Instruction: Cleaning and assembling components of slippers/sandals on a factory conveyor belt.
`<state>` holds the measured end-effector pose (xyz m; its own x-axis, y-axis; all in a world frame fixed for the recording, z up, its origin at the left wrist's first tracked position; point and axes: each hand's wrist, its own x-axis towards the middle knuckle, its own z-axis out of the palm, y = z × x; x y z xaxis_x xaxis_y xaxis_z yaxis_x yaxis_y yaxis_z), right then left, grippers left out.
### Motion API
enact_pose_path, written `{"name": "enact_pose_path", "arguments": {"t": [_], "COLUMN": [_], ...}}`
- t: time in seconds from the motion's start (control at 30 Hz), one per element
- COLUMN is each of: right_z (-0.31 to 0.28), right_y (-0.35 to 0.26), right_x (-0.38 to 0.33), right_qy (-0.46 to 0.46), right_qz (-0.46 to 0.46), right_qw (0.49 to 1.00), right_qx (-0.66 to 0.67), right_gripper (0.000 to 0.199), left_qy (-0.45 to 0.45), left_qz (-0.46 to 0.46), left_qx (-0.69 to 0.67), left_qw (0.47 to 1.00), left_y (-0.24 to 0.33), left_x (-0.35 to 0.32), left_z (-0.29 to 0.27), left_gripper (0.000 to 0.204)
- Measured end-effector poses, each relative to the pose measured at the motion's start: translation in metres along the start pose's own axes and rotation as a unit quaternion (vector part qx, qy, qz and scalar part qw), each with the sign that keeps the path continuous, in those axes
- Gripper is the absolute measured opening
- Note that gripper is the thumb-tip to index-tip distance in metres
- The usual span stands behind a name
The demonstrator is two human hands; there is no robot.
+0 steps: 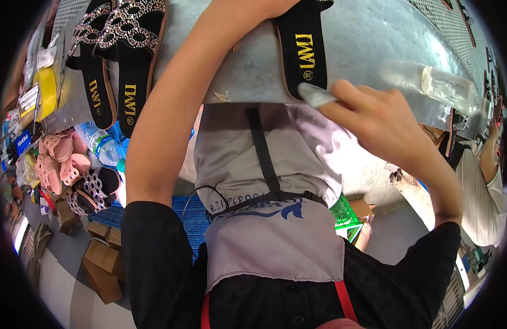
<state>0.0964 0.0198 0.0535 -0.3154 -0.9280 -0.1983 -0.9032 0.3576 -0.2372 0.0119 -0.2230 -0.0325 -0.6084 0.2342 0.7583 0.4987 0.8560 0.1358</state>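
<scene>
A black flat sandal (304, 55) with yellow lettering on its insole lies on the metal table, heel toward me. Its strap is mostly cut off by the top edge. My left hand (259, 7) reaches to the sandal's far part from the left; its fingers are out of sight. My right hand (368, 112) is closed, fingers curled, on a pale grey cloth-like piece (316, 95) that touches or nearly touches the sandal's heel edge. Two black sandals with jewelled straps, a nearer sandal (135, 71) and another sandal (94, 77), lie side by side left of my left forearm.
The metal table (368, 49) curves across the top. A clear container (448, 85) lies at its right. Yellow tape (45, 93) stands at the left edge. Below are pink sandals (59, 159), a plastic bottle (103, 145) and cardboard boxes (103, 260). Another person's leg (481, 197) is at the right.
</scene>
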Motion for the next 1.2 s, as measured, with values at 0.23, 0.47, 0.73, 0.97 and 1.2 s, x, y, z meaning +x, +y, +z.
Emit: {"name": "enact_pose_path", "arguments": {"t": [0.23, 0.47, 0.73, 0.97, 1.2], "right_z": [0.003, 0.011, 0.014, 0.014, 0.02], "right_y": [-0.003, -0.004, 0.003, 0.005, 0.002], "right_x": [0.008, 0.01, 0.014, 0.01, 0.0], "right_qy": [0.022, 0.071, 0.085, 0.07, 0.075], "right_qz": [0.016, 0.034, 0.014, 0.005, 0.02], "right_qw": [1.0, 0.996, 0.995, 0.996, 0.996], "right_qx": [-0.004, 0.028, 0.051, 0.049, 0.053], "right_gripper": [0.027, 0.036, 0.03, 0.028, 0.029], "left_qy": [-0.003, -0.001, -0.059, -0.043, -0.043], "left_qz": [-0.032, -0.034, -0.059, -0.048, -0.032], "left_qx": [-0.016, -0.007, -0.038, -0.033, -0.051], "left_qw": [0.999, 0.999, 0.996, 0.997, 0.997], "left_y": [0.001, 0.003, -0.002, -0.002, -0.002], "left_x": [-0.004, -0.002, -0.001, 0.0, 0.002], "left_z": [0.005, 0.003, 0.002, -0.005, -0.003], "left_gripper": [0.013, 0.015, 0.014, 0.012, 0.013]}}
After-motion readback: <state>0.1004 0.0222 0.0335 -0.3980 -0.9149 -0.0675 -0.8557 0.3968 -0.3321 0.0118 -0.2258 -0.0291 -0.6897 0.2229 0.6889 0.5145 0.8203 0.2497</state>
